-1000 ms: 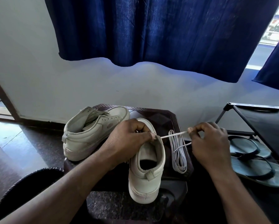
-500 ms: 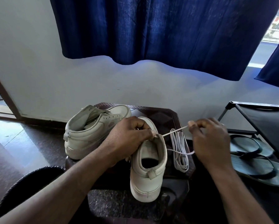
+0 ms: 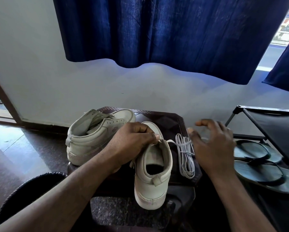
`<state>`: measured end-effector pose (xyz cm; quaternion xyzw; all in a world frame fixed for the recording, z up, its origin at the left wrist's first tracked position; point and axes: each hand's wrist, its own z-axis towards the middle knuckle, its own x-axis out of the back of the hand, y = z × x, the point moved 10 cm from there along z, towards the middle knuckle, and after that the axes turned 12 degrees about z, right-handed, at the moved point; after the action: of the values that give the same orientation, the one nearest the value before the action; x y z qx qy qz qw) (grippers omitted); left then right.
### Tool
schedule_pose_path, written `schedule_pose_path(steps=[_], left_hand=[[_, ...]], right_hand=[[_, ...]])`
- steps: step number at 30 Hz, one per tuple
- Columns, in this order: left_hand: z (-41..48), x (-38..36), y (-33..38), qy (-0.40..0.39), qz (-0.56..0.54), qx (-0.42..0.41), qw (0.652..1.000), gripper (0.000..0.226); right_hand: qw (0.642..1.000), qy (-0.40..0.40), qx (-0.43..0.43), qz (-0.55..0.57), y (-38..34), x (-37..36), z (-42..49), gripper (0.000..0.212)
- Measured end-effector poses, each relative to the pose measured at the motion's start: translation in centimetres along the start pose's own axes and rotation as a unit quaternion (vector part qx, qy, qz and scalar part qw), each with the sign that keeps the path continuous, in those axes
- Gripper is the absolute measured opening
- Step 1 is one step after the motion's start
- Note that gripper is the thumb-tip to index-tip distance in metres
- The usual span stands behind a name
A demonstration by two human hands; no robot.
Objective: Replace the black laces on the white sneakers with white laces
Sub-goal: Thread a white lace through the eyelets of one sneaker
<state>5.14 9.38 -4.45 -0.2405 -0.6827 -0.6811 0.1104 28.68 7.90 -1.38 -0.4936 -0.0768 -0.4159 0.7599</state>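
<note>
A white sneaker (image 3: 153,178) stands heel toward me on a dark stool (image 3: 173,119). My left hand (image 3: 132,144) grips its upper and pinches a white lace (image 3: 171,141) at the eyelets. That lace runs right toward my right hand (image 3: 213,144), which hovers blurred with fingers spread and holds nothing. A bundled white lace (image 3: 185,156) lies on the stool between the shoe and my right hand. The second white sneaker (image 3: 96,136) lies unlaced at the stool's left. No black laces show.
A pair of dark flip-flops (image 3: 264,166) lies on the floor at the right, under a black metal rack (image 3: 277,128). A blue curtain (image 3: 165,34) hangs over the wall ahead. A dark round mat (image 3: 23,190) sits at lower left.
My right hand had been pulling the white lace taut to the right; now it has released the lace and opened its fingers. My left hand keeps its hold on the sneaker.
</note>
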Motion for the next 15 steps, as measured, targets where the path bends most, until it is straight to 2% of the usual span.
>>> schedule_pose_path(steps=[3,5,7,9,12,15], left_hand=[[0.0,0.0,0.0,0.009,0.000,0.002,1.000,0.021],[0.1,0.0,0.0,0.008,0.003,0.005,1.000,0.020],[0.1,0.0,-0.1,0.006,0.008,0.004,1.000,0.019],[0.1,0.0,0.0,0.007,0.006,0.001,1.000,0.022],[0.1,0.0,-0.1,0.006,0.011,0.001,1.000,0.022],[0.1,-0.1,-0.2,0.002,0.007,0.000,1.000,0.022]], right_hand=[[0.982,-0.123,0.038,0.138,-2.9,-3.0,-1.5,0.019],[0.959,-0.205,0.015,0.197,-3.6,-5.0,-2.6,0.020],[0.938,-0.251,-0.033,0.237,-3.3,-6.2,-3.1,0.016],[0.952,-0.228,-0.042,0.200,-2.2,-5.9,-2.6,0.015],[0.992,-0.122,-0.003,0.010,-0.2,-3.5,-0.9,0.023],[0.996,-0.061,-0.060,-0.002,1.7,-1.2,0.2,0.028]])
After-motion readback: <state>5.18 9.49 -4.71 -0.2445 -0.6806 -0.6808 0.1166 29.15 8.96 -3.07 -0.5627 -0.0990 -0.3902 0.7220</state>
